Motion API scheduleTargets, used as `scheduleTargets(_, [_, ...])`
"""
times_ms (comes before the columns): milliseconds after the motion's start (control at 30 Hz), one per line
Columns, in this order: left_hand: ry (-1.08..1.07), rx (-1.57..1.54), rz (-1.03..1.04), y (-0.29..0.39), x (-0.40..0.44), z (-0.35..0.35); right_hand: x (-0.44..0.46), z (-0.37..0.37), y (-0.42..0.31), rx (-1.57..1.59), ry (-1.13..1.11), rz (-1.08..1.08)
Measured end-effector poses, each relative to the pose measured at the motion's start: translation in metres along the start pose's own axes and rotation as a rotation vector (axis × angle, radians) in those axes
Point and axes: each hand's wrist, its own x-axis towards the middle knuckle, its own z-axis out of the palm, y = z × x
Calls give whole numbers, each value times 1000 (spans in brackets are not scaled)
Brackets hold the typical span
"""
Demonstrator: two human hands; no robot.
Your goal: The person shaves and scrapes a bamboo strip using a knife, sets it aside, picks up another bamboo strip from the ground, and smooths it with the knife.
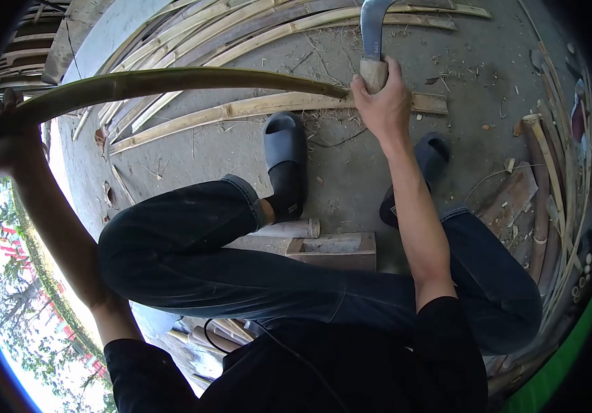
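Observation:
A long green bamboo strip (193, 79) spans the upper part of the head view, seeming to bow in the wide lens. Its left end is wrapped by the fingers of my left hand (3, 138), which is in shadow. The other end reaches my right hand (387, 103); whether it touches the fingers I cannot tell. That right hand is closed around the wooden handle of a billhook (372, 38), whose curved metal blade points away from me and runs out of the top of the frame.
Pale split bamboo strips (255, 34) lie across the concrete floor ahead, with one bamboo piece (261, 105) just beyond my slippers (284, 141). A small wooden stool (334, 251) sits below my legs. More bamboo poles (540, 186) and scraps are heaped at the right.

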Motion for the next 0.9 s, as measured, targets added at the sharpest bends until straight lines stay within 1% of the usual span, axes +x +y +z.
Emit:
scheduleTargets(33, [-170, -61, -8, 2, 22, -15, -2, -8, -11, 104, 79, -75])
scheduleTargets(67, [-163, -59, -12, -4, 39, -33, -6, -10, -19, 101, 72, -76])
scheduleTargets(133, [-19, 177, 149, -6, 11, -4, -12, -7, -35, 237, 2, -124])
scheduleTargets(167, [1, 145, 117, -6, 3, 0, -20, 6, -35, 304, -78, -28])
scheduleTargets(200, [2, 141, 119, -6, -6, 7, -31, 17, -35, 303, -76, -32])
scheduleTargets(267, [15, 192, 169, -5, -18, 17, -48, 37, -35, 31, -208, -51])
scheduleTargets(300, [14, 191, 170, -5, -7, 7, -57, 50, -34, 32, -206, -51])
scheduleTargets(367, [-136, 357, 252, -7, 21, -24, -75, 68, -32, -152, -348, -14])
scheduleTargets(400, [-137, 368, 243, -7, 16, -24, -77, 68, -30, -150, -360, -7])
scheduleTargets(467, [-114, 437, 280, -3, 5, -18, -61, 63, -25, -269, -383, -46])
scheduleTargets(500, [-110, 435, 280, -2, 3, -20, -54, 57, -27, -390, -491, 74])
scheduleTargets(533, [-158, 252, 231, -2, 2, -20, -52, 57, -9, -392, -484, 71])
scheduleTargets(567, [-210, 66, 183, -2, 3, -19, -54, 62, 18, -416, -534, 122])
scheduleTargets(600, [-218, 53, 195, 0, 17, -28, -51, 65, 33, -438, -576, 174])
scheduleTargets(667, [-327, -199, 3, -2, 51, -62, -46, 50, 15, -439, -607, 169])
scheduleTargets(700, [-226, 84, 171, 4, -2, -20, -55, 45, -4, -392, -558, 104])
scheduleTargets(733, [-225, 109, 130, 1, 18, -38, -70, 40, -12, -344, -510, 45])
scheduleTargets(767, [-237, 150, 126, -3, 64, -63, -64, 41, -8, -349, -503, 36])
scheduleTargets(800, [-250, 199, 120, -4, 89, -79, -61, 45, -5, -358, -515, 41])
scheduleTargets(833, [-313, 200, 177, 4, 46, -48, -61, 48, -3, -363, -533, 51])
scheduleTargets(867, [-312, 199, 189, 7, 37, -41, -56, 49, -3, -368, -541, 53])
scheduleTargets(900, [-344, 127, 173, 9, 32, -37, -48, 46, 0, -389, -574, 54])
